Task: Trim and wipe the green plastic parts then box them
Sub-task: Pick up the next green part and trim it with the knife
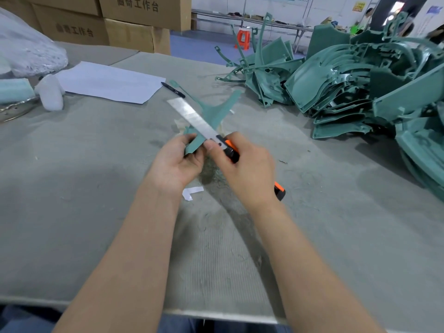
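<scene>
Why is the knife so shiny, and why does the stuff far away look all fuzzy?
Head view: the utility knife blade catches light and glares white; head view again, the cardboard boxes and the pile of green parts look soft and blurred; a soft shadow darkens the table on the left.

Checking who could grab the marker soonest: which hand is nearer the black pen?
Left. The left hand, holding a green part, lies directly this side of the black pen; the right hand, gripping the knife, lies further off to its right.
</scene>
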The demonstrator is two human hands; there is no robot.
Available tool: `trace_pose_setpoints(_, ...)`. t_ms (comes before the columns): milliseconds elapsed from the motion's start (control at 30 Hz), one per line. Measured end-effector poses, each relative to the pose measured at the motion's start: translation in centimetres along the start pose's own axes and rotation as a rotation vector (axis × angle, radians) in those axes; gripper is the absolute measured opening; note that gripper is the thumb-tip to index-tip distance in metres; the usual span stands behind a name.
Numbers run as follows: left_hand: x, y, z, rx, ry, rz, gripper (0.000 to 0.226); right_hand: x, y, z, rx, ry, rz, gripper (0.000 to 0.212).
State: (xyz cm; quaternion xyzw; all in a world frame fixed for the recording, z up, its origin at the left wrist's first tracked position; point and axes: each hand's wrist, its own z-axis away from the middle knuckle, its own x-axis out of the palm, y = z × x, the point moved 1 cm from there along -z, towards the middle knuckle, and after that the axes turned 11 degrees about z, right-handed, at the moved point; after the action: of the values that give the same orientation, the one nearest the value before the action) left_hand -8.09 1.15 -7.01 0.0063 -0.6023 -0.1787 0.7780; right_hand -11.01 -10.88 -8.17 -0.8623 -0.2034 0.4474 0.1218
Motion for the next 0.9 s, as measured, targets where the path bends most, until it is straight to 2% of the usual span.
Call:
trace_pose_setpoints(133,0.3,0.0,0.2,0.009,-0.032,0.016,0.026,-0.1,-0.3,0.2,-0.059,0.008,-0.041,0.041)
trace_pose_setpoints(267,0.3,0.0,0.7,-0.020,-0.044,0.029,0.018,-1.4,2.2,-0.8,0.164,0.173,-0.112,0.041)
trace_pose_setpoints(400,0.6,-0.4,1.1,-0.056,-0.048,-0.016,0.017,-2.2,4.2,-1.3,0.298,0.235,-0.097,0.041)
trace_pose_setpoints(900,0.2,-0.2,1.2,-0.107,-0.040,0.010,0.015,-1.6,4.1,-1.3,0.239,0.242,-0.154,0.041)
